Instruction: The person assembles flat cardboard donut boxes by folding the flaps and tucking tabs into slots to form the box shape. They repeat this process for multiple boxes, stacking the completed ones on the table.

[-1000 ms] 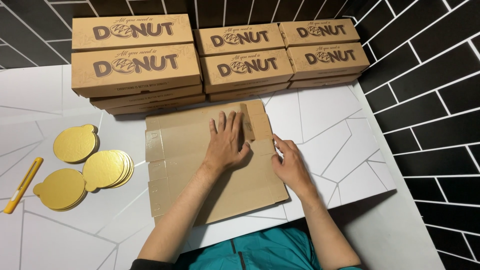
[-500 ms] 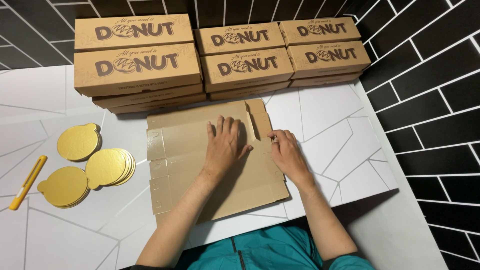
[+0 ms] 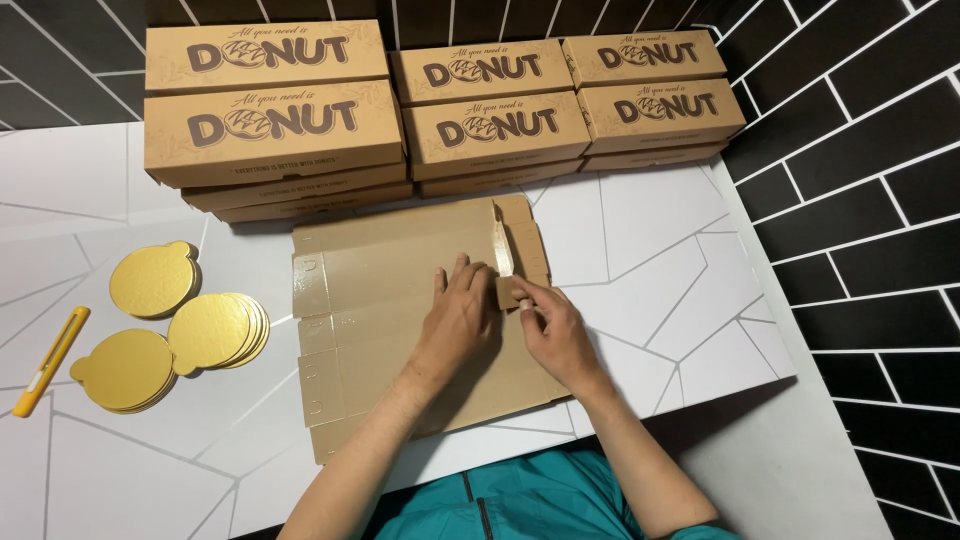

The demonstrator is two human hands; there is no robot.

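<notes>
**Folding the side flap on a flat box blank**

Fingertips of the right hand (image 3: 553,325) pinch a small end tab (image 3: 510,291) of the cardboard blank (image 3: 400,330), thumb and forefinger closed on it so that it stands a little off the sheet; that grip is tight on the tab alone, not on the panel beneath. The left hand (image 3: 462,318) holds nothing: it lies flat and spread on the middle panel, just beside the tab, pinning the blank to the table (image 3: 650,240).

To do this fold well, I judge the flat hand should press close to the score line, so the crease runs along it instead of wandering into the panel. The pinching fingers would do best to turn the tab over evenly rather than tug at one corner, since thin card tears or buckles easily at a slot. The long side flap (image 3: 520,240) just above the tab lies partly raised and may need the same firm crease.

Further out, stacks of closed printed boxes (image 3: 270,110) stand along the far edge, touching the blank's rear. Gold cake boards (image 3: 205,330) lie in loose piles well to the left, with a yellow utility knife (image 3: 50,360) beyond them.
</notes>
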